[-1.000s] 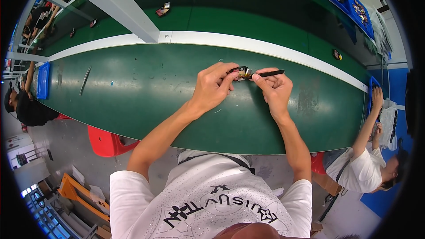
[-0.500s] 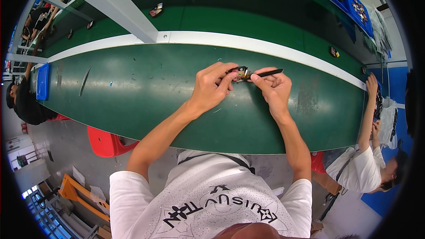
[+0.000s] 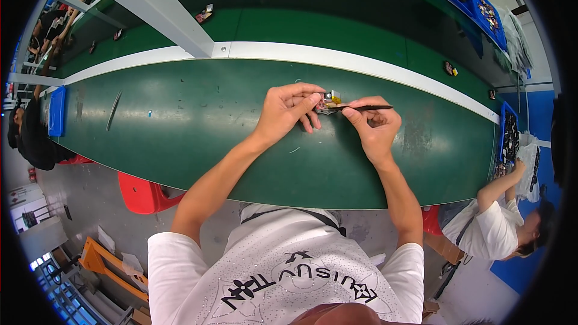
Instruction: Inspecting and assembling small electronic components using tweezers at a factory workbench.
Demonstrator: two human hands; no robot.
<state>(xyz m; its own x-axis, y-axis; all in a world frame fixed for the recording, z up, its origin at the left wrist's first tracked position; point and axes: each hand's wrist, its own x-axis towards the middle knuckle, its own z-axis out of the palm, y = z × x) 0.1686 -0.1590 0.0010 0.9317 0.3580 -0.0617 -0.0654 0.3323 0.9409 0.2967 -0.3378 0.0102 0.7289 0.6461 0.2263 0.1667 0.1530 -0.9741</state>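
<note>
Device [image 3: 330, 102] partly behind left hand [image 3: 282, 110]

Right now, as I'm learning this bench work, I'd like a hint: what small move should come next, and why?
Probably a light push with the slim dark tool on the small part: the left hand pinches the part's left side, and the right hand holds the tool pen-like, its tip at the part. Whether it touches is too small to tell.

They wear a white T-shirt [image 3: 241, 259] with short sleeves [image 3: 408, 274], shiny dots, black lettering [image 3: 304, 271] and a dark belt [image 3: 328, 221].
</note>
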